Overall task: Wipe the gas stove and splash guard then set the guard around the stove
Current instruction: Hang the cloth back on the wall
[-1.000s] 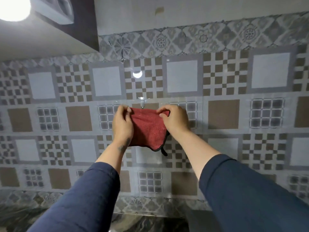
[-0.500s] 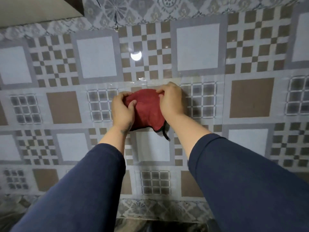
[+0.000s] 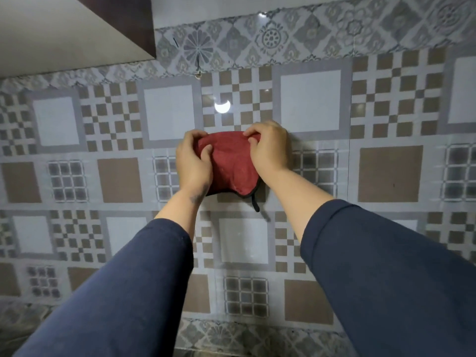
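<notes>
A red cloth (image 3: 231,168) with a dark edge and a small black loop hangs bunched against the tiled wall, held up at chest height. My left hand (image 3: 193,163) grips its left side with fingers curled into the fabric. My right hand (image 3: 269,148) pinches its top right corner against the wall. Both arms in dark blue sleeves reach forward. Neither the gas stove nor the splash guard is in view.
The patterned tiled wall (image 3: 386,171) fills the view, with a lamp's reflection (image 3: 222,106) above the cloth. A wall cabinet's underside (image 3: 64,29) juts out at the top left. A strip of dark countertop shows at the bottom edge.
Both hands have kept hold of the red cloth and gathered it tighter against the wall. The view has tilted down and then slightly up again.
</notes>
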Demonstrator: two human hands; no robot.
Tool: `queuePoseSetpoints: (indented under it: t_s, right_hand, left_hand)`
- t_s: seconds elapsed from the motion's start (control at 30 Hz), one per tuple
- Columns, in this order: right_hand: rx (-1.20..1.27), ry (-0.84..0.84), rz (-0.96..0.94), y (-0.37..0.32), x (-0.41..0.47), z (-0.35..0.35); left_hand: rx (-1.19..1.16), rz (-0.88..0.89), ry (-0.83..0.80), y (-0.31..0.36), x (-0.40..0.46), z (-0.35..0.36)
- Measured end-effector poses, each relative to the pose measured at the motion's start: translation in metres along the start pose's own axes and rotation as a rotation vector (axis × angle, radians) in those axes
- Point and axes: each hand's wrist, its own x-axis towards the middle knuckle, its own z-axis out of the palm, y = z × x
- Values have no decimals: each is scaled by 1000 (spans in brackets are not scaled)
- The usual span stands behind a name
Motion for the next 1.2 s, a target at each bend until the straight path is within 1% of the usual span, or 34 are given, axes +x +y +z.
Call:
queuePoseSetpoints:
  t_s: [0.13,0.2,0.3,0.33,0.4,0.53,0.63,0.67,0.73,0.8,0.9,0.97,1.03,1.1,1.2]
  right_hand:
    - [-53,-92,46,13,10,13]
    - [-114,-138,-22,23,1,16]
    - [-214,-150,-189,40,-23,18]
    - [-207,-155,-193,43,-31,19]
    - [-179,-157,-143,46,-45,19]
    - [-170,-174,20,37,-55,17]
    - [-262,-239,59,22,-59,1]
    - [-300,-257,41,16,-64,-6]
    - [-335,-297,-13,0,-79,-23]
    - [-336,-412,-22,-15,-99,-37]
    - [-366,-666,15,-39,-141,-48]
    - [-327,-824,74,-56,-174,-54]
    - [-282,-1000,73,-73,-212,-57]
    - [-253,-1161,21,-89,-251,-57]
    - [-173,-1346,-38,-113,-309,-50]
  left_hand:
    - [103,25,-86,-3,7,13]
    - [161,37,-129,-18,4,16]
    - [189,23,-138,-38,-7,17]
    - [194,15,-147,-41,-13,17]
    - [168,-25,-193,-43,-24,16]
    - [100,-129,-275,-39,-37,3]
    - [209,-91,-248,-27,-54,-20]
    - [265,-71,-246,-21,-62,-29]
    - [362,-83,-299,-10,-78,-47]
    - [447,-133,-398,0,-97,-67]
    - [592,-229,-534,14,-135,-104]
    - [675,-298,-610,19,-165,-136]
    - [727,-392,-676,22,-197,-177]
    - [748,-526,-710,23,-229,-222]
    - [797,-730,-655,22,-278,-292]
